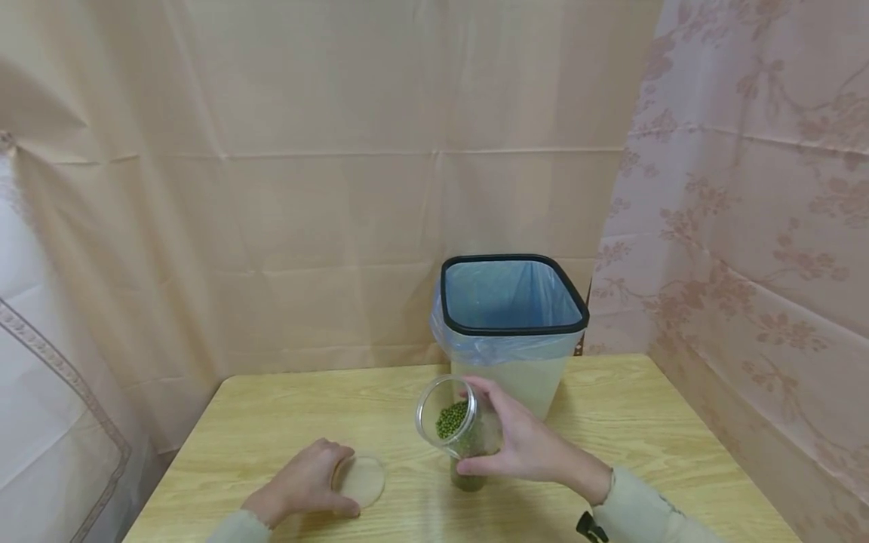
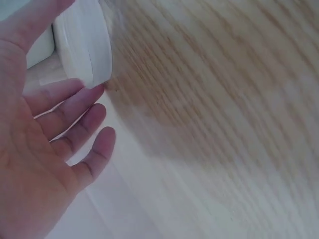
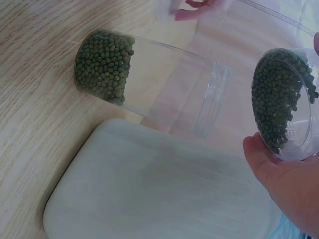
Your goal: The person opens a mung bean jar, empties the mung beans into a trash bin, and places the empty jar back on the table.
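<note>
My right hand (image 1: 519, 445) grips a clear plastic jar (image 1: 483, 430) that is tilted, its mouth toward the left. Green mung beans (image 1: 451, 420) lie inside it. Below it a second clear jar (image 3: 169, 79) stands upright on the table, with mung beans (image 3: 102, 67) in its bottom part; from the head view the held jar hides most of it. At the left, my left hand (image 1: 305, 483) holds a round, whitish translucent lid (image 1: 363, 481) by its edge, low over or on the table. In the left wrist view, fingertips touch the rim of the lid (image 2: 87, 45).
Behind the jars stands a pale bin (image 1: 523, 377) with a black rim (image 1: 516, 330) and a blue plastic liner (image 1: 502, 294). The wood-grain table (image 1: 271, 407) ends at a beige curtain (image 1: 326, 226) behind and a floral curtain (image 1: 767, 226) at the right.
</note>
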`<control>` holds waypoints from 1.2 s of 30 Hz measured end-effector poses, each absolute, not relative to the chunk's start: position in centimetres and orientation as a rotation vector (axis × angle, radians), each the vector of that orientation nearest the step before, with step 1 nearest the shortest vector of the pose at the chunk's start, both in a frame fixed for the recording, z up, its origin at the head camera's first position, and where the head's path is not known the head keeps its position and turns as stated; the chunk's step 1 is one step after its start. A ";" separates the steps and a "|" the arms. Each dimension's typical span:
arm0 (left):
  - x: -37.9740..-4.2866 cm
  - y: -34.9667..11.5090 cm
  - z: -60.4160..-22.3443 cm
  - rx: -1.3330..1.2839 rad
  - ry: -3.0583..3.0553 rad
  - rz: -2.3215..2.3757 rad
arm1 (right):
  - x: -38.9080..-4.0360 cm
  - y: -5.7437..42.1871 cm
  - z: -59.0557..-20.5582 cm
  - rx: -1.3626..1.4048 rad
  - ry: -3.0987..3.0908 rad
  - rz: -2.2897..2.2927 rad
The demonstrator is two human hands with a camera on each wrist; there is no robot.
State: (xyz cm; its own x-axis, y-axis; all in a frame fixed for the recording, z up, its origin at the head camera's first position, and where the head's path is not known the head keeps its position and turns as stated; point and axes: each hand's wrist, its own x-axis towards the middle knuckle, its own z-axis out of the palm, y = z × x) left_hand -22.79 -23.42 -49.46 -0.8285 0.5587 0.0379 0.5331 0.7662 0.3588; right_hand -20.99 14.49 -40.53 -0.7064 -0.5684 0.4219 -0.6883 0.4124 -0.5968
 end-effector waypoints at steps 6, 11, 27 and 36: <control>-22.6 -23.3 -48.7 0.892 2.894 0.458 | -20.9 14.5 -40.6 1.124 -2.509 1.168; -22.7 -22.7 -48.0 0.841 2.878 0.449 | -20.7 14.4 -40.5 1.101 -2.519 1.171; -22.5 -22.0 -48.4 0.754 2.861 0.439 | -20.7 14.5 -40.6 1.117 -2.518 1.168; -22.5 -21.7 -47.8 0.766 2.876 0.351 | -20.6 14.4 -40.2 1.095 -2.533 1.192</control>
State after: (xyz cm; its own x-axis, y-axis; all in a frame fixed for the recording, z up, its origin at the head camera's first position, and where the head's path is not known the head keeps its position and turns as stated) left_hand -22.53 -21.67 -47.76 -0.8595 0.5050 -0.0793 0.4711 0.8427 0.2604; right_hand -20.61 14.44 -40.16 -0.7267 -0.5576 0.4012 -0.6645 0.4228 -0.6162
